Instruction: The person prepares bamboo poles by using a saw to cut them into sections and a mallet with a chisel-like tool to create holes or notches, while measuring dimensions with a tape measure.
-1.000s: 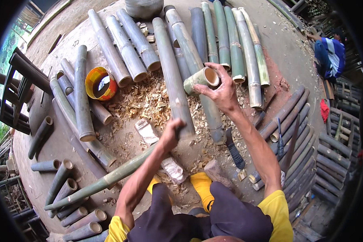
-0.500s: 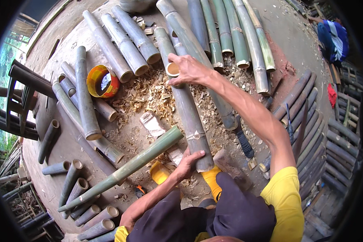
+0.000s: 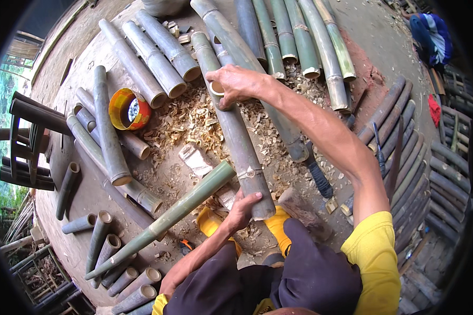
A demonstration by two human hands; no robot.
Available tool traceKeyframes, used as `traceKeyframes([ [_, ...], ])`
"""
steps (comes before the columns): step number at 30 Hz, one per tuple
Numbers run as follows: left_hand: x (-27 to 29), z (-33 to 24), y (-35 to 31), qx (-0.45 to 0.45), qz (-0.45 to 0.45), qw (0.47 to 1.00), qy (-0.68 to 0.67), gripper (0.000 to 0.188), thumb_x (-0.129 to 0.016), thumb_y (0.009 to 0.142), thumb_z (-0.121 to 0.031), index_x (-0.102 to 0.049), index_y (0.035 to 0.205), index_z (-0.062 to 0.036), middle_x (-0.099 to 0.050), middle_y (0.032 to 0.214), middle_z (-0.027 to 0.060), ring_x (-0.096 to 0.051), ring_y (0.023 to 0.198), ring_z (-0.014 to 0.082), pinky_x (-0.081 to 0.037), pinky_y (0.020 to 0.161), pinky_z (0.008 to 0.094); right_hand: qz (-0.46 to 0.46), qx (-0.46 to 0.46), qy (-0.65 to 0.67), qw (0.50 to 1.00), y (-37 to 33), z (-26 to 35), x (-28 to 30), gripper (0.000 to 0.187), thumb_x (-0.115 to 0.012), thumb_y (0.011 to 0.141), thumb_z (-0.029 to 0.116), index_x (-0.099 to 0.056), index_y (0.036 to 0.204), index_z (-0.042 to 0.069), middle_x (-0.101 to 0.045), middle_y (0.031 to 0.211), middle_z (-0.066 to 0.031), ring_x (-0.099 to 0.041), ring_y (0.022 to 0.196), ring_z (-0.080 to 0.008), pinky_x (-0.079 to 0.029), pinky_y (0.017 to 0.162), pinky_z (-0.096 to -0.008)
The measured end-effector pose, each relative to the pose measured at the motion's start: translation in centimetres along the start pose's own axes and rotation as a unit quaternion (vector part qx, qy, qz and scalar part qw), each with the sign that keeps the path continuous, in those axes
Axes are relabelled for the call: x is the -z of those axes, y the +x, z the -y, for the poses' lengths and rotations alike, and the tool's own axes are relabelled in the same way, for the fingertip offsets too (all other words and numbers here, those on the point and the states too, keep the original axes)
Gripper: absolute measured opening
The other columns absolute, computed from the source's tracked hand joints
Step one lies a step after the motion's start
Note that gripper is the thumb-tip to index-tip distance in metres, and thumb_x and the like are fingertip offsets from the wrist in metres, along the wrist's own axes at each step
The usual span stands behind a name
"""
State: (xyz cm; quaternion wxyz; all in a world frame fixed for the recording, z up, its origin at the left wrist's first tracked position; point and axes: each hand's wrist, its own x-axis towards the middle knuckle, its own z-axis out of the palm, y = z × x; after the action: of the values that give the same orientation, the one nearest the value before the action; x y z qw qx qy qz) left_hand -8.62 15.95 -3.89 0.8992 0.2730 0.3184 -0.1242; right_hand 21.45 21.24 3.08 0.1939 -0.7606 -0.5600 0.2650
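Note:
A thick grey-green bamboo pole (image 3: 236,139) slants away from between my knees. There is a rounded hole cut in its wall toward the far part. My right hand (image 3: 237,84) grips the pole at this hole, fingers and thumb on either side of it. At the near end, my left hand (image 3: 240,211) is wrapped round the pole's left side, thumb on top. A thinner green bamboo pole (image 3: 178,210) lies slanted across my left forearm's far side, its wide end close to the held pole. Beneath them is a pale, chipped wood block (image 3: 195,159).
Several bamboo poles (image 3: 155,58) lie at the back and more (image 3: 108,126) at the left. Shavings (image 3: 197,121) cover the middle floor. A dark wrapped handle (image 3: 319,178) lies right of the held pole. An orange-and-yellow ring-shaped container (image 3: 122,122) stands left; a person (image 3: 431,39) is far right.
The whole view has shifted slightly. Both hands keep the same holds on the bamboo pole.

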Motion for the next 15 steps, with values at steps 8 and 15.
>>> traceKeyframes([
  [8,2.1,1.5,1.0,-0.134,-0.085,0.979,0.128,0.066,-0.071,0.070,-0.019,-0.040,0.124,0.0012,-0.057,0.101,0.0122,-0.058,0.092,0.0210,-0.049,0.082,0.0353,-0.166,-0.030,0.114,0.979,-3.1,-0.6,-2.8,0.054,-0.077,0.068,0.034,-0.052,0.102,0.002,-0.062,0.096,-0.0195,-0.063,0.085,-0.0309,-0.056,0.076,-0.0410],
  [15,2.0,-0.3,1.0,-0.187,-0.155,0.928,0.282,0.075,-0.075,0.062,-0.032,-0.043,0.121,0.0013,-0.057,0.102,0.0113,-0.057,0.088,0.0205,-0.048,0.081,0.0340,-0.367,-0.101,0.180,0.907,-13.6,-1.3,-3.8,0.050,-0.080,0.069,0.029,-0.053,0.100,0.002,-0.064,0.091,-0.0163,-0.066,0.081,-0.0241,-0.057,0.068,-0.0334],
])
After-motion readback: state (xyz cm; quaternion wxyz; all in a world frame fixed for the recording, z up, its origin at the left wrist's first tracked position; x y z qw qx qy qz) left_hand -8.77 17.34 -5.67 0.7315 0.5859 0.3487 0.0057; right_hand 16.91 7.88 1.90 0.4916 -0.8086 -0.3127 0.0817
